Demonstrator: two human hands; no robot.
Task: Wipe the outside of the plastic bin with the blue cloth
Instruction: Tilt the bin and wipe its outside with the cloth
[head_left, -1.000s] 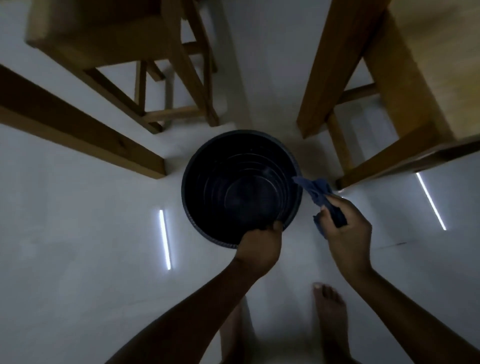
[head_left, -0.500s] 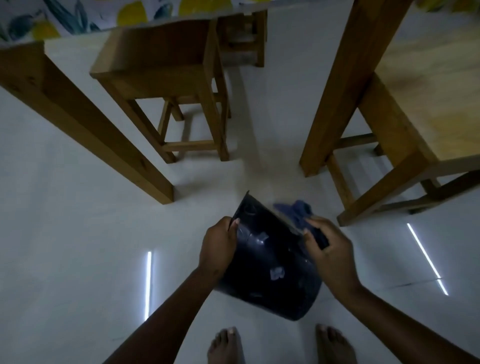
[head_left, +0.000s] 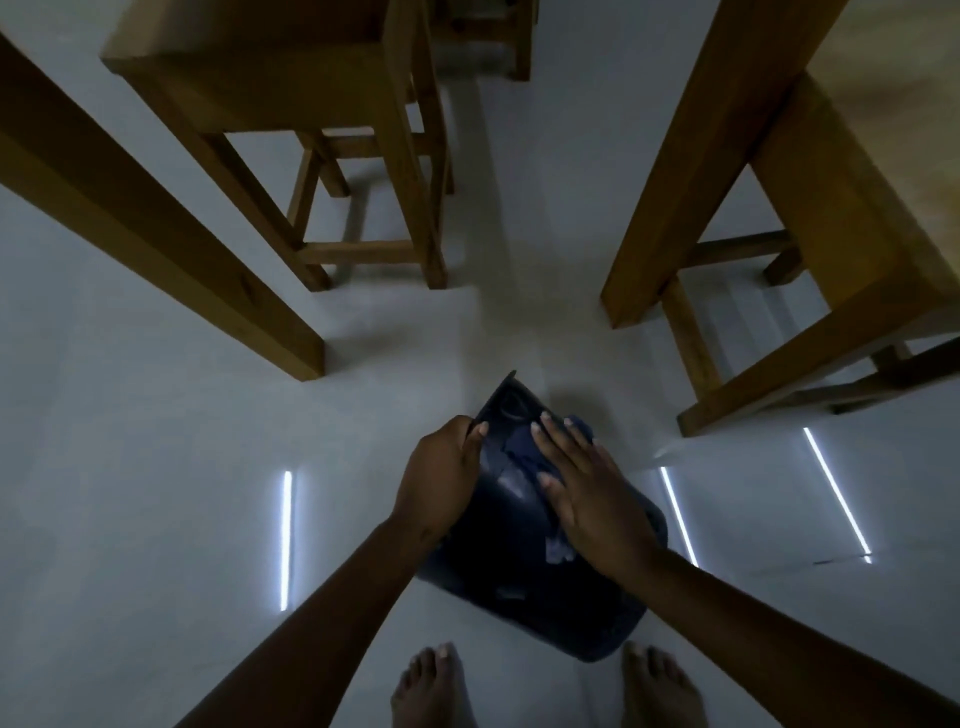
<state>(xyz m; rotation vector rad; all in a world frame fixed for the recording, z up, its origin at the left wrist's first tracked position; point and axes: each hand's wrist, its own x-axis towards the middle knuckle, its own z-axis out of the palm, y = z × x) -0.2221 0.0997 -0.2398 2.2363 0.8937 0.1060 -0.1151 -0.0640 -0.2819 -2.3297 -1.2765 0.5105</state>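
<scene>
The dark plastic bin (head_left: 519, 582) is tipped over, its base pointing away from me and its rim down near my feet. My left hand (head_left: 441, 478) grips the bin's far left edge by the base. My right hand (head_left: 587, 499) lies flat on the bin's upper side and presses the blue cloth (head_left: 524, 452) against it. Folds of the cloth stick out beyond the fingertips and under the palm; most of it is hidden by the hand.
A wooden stool (head_left: 332, 156) stands ahead on the left, a thick table leg (head_left: 156, 234) at far left. Another table leg (head_left: 691, 171) and a wooden bench (head_left: 831, 270) are on the right. My bare feet (head_left: 431, 686) stand on the pale floor.
The upright bin has been tipped over with its base away from me. My right hand went from holding the cloth beside the bin to pressing it flat on the bin's side.
</scene>
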